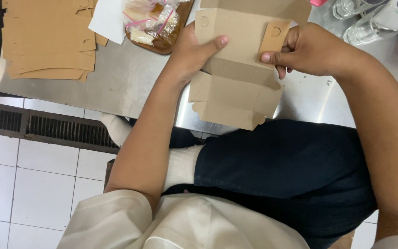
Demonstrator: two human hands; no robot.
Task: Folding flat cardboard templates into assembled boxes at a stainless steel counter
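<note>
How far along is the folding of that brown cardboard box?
Early. The brown die-cut cardboard box blank is creased but open, with no walls standing. In hand: the left hand steadies it while the right hand pinches a slotted corner tab. Left: a stack of flat brown blanks on the steel table, and small bagged packets on a wooden tray.

Looks like a commercial kitchen or food-packing area: stainless steel counter (130, 78), white tiled floor (33, 184) w/ a metal drain grate (47, 127). Stack of flat brown cardboard box blanks (47, 41), wooden tray of bagged snacks (157, 23), clear glasses (362, 20) on top.
</note>
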